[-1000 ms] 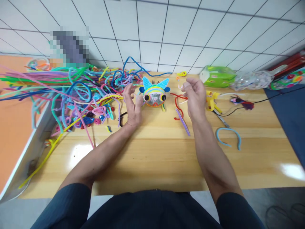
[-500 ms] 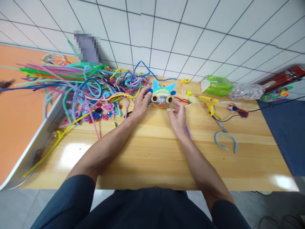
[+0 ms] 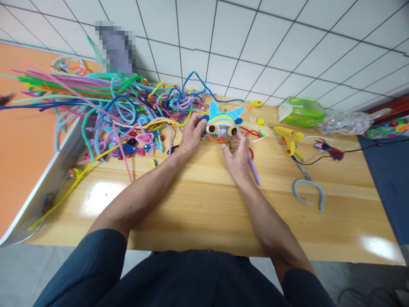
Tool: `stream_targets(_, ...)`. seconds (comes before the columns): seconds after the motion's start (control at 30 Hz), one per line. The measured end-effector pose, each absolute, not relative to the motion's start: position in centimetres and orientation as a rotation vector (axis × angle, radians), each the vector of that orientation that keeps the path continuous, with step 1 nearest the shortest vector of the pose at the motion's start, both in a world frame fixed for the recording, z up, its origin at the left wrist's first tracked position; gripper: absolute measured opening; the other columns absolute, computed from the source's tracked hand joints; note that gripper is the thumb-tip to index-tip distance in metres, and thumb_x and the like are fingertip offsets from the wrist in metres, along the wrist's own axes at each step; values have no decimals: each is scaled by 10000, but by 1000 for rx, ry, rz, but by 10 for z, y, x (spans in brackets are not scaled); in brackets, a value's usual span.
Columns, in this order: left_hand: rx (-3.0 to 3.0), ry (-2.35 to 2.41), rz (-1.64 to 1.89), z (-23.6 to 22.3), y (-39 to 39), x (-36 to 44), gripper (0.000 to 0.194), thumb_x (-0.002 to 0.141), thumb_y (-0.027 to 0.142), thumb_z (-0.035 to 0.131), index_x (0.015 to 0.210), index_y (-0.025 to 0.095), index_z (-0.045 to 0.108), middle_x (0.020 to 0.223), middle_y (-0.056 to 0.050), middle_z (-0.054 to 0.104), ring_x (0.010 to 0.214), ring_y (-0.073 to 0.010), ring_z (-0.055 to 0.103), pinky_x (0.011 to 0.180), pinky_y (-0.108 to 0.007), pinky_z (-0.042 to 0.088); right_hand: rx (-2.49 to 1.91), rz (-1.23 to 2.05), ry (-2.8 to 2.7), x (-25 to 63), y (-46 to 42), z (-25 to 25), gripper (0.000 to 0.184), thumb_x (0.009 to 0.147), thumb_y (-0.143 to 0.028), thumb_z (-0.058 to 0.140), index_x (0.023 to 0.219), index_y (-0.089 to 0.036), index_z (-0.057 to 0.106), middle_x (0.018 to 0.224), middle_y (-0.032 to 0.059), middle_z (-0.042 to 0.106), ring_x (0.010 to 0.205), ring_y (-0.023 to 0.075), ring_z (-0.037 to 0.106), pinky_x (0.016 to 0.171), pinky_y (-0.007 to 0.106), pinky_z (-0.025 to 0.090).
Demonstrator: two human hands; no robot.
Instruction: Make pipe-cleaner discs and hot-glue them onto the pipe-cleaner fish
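Clasping the eared figure (image 3: 221, 130), left hand (image 3: 192, 135) and right hand (image 3: 237, 157) curled

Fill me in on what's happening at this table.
A person's left hand and right hand appear to hold a small big-eyed figure with blue ears between them. To the left lies a tangled heap of colourful pipe cleaners; to the right are a yellow glue gun and scissors.

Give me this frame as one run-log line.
left hand: at blue-horned craft figure | right hand: at its lower edge | grip: unclear | nearby: pipe-cleaner pile, purple strip, yellow glue gun
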State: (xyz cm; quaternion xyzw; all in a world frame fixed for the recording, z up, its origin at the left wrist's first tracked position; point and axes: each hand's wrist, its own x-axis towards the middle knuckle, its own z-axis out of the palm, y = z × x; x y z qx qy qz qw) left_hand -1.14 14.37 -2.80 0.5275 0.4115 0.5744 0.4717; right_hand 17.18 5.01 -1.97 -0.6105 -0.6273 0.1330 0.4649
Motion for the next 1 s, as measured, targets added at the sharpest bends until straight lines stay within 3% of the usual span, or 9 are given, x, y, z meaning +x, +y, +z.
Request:
stream_targets(0.23,1345,991,1452,-39,143,-10,545,968,775,693,1119,252,680,846,-8,707,653,-150,623,587,-275,513,-1453,261,-1601,177,53,-29,529,954,-304,709,1449,-274,527,1335,112,695,1178,288,704,1002,524,642)
stream_targets(0.37,1485,1076,1553,-41,141,-10,502,1025,712,662,1187,241,722,1089,-67,800,947,-207,762,828,-331,628,-1441,256,-1611,178,54,-33,542,967,-310,701,1472,-277,508,1320,110,686,1174,290,701,1000,532,641)
stream_targets(0.47,1582,1091,1614,-38,141,-12,509,1040,679,664,1259,228,755,1254,-95,809,1132,-236,771,983,-366,627,-1443,258,-1613,178,54,-33,550,968,-319,699,1478,-276,498,1316,111,681,1167,293,701,1000,539,643)
stream_targets(0.67,1600,1151,1600,-35,143,-16,412,1046,586,695,1146,208,825,1115,-76,845,1032,-216,786,927,-327,624,-1449,258,-1627,178,53,-32,538,988,-339,678,1488,-281,487,1310,114,681,1188,304,703,1005,557,648)
stream_targets(1.0,1614,1130,1648,-33,136,-14,380,1045,547,712,1131,203,849,1085,-70,858,1004,-204,798,918,-323,625,-1442,242,-1647,179,54,-34,548,1020,-432,681,1506,-273,484,1314,130,670,1192,318,703,1014,579,646)
